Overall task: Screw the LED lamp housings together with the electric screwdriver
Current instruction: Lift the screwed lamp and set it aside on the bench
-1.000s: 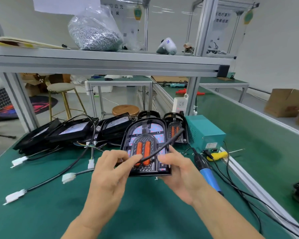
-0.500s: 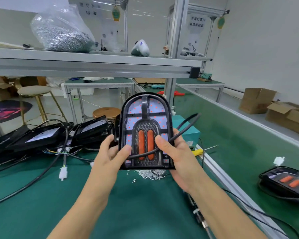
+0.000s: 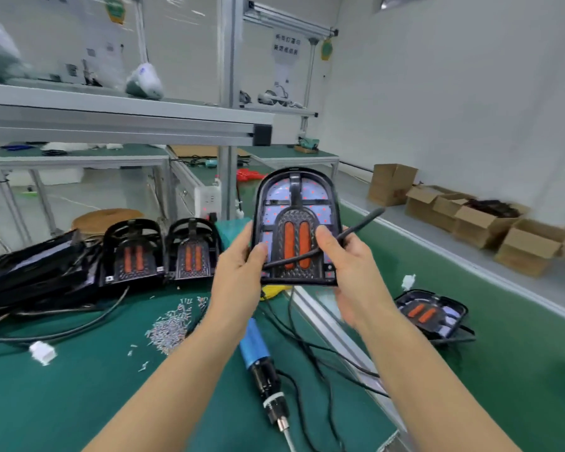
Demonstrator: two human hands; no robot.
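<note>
I hold a black arched LED lamp housing (image 3: 296,203) with two orange strips upright in the air above the bench. My left hand (image 3: 242,265) grips its lower left edge, thumb on the face. My right hand (image 3: 346,256) grips the lower right edge and pins the housing's black cable (image 3: 356,228) across the front. The blue electric screwdriver (image 3: 258,357) lies on the green mat below my hands, untouched. A heap of small silver screws (image 3: 173,324) lies left of it.
Two more housings (image 3: 131,252) (image 3: 193,249) lean at the back left beside a pile of black lamps and cables. Another housing (image 3: 431,313) lies on the conveyor at right. Cardboard boxes (image 3: 480,220) line the right wall. A white connector (image 3: 43,353) lies front left.
Both hands lifted the housing off the mat and carried it up and to the right. The view has swung right, bringing the conveyor housing and boxes closer to centre.
</note>
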